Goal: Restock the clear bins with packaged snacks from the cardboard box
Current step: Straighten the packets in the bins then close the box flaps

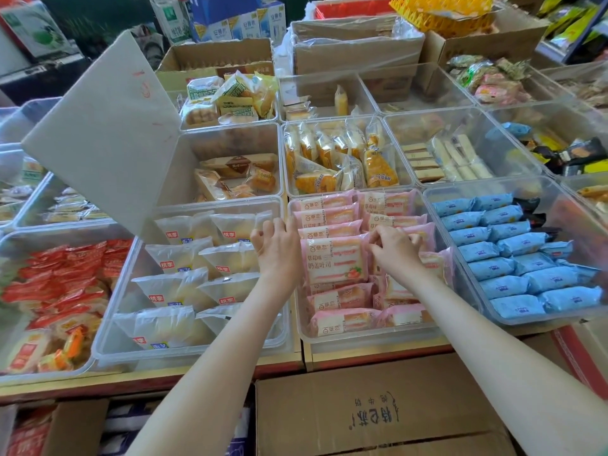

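A clear bin (371, 337) in front of me holds rows of pink strawberry toast packets. One pink packet (334, 260) stands upright and faces me in the middle of the bin. My left hand (278, 246) grips its left edge with curled fingers. My right hand (394, 246) pinches its upper right corner. A closed cardboard box (378, 413) with printed characters sits below the counter edge, under my forearms.
Left of the pink bin stands a clear bin (108, 343) of white triangular packets, right of it a bin of blue packets (523, 255). A grey cardboard flap (102, 133) rises at the left. More clear bins and cardboard boxes (358, 44) fill the back.
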